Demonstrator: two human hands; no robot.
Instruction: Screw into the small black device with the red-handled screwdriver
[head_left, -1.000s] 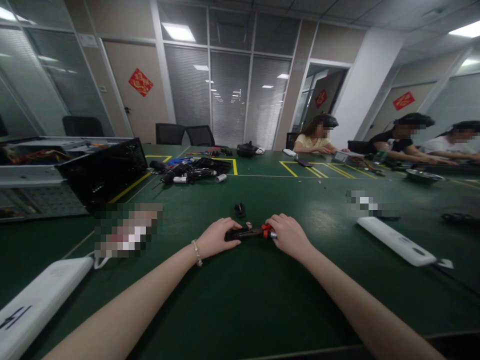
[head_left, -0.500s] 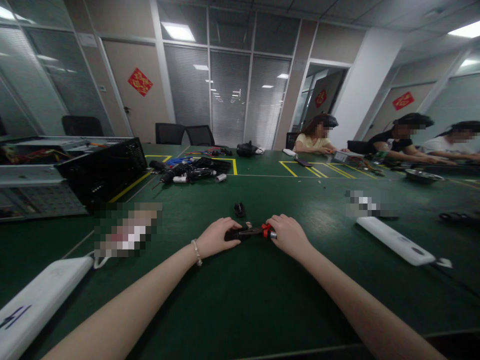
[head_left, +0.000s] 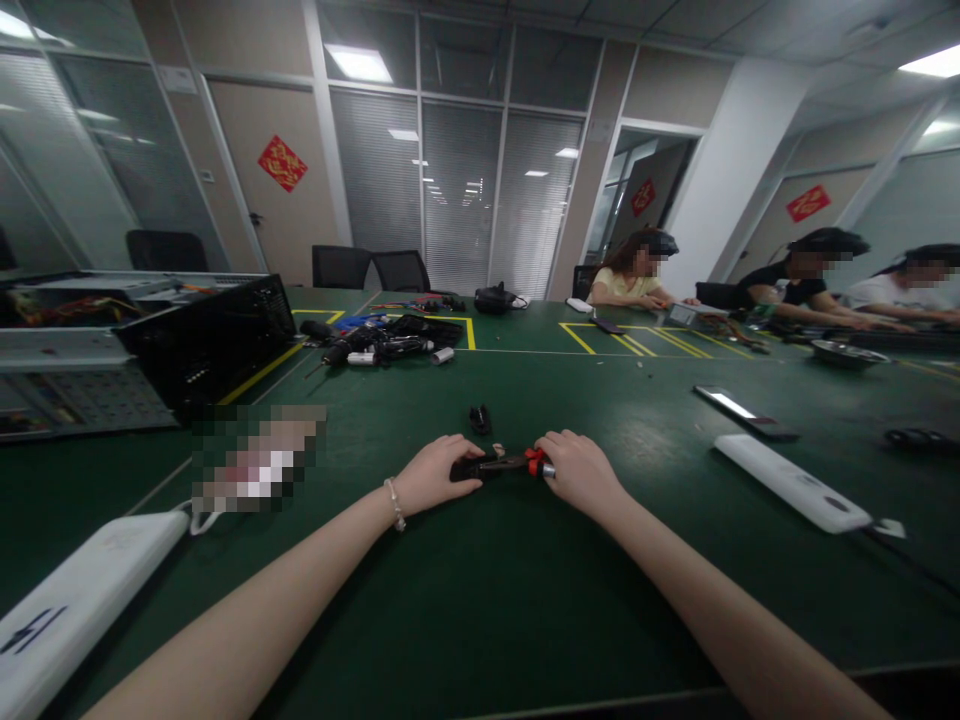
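My left hand (head_left: 433, 475), with a beaded bracelet at the wrist, is closed around a small black part (head_left: 469, 468). What kind of part it is cannot be made out, as fingers cover much of it. In my right hand (head_left: 581, 470) are pliers with red grips (head_left: 535, 461). Their dark jaws (head_left: 506, 464) point left and meet the black part. Just beyond the jaws shows a small pale piece (head_left: 498, 450). Slightly farther away lies another small black piece (head_left: 480, 419) on the green table (head_left: 480, 600).
An opened computer case (head_left: 202, 350) stands at the left. A heap of cables and tools (head_left: 390, 340) lies beyond my hands. White power banks (head_left: 795, 482) flank me, with a phone (head_left: 742, 412) on the right. Several people sit at the far right near a metal bowl (head_left: 847, 354).
Both hands, the pliers and the black part stay nearly in place. The whole view has shifted very slightly.
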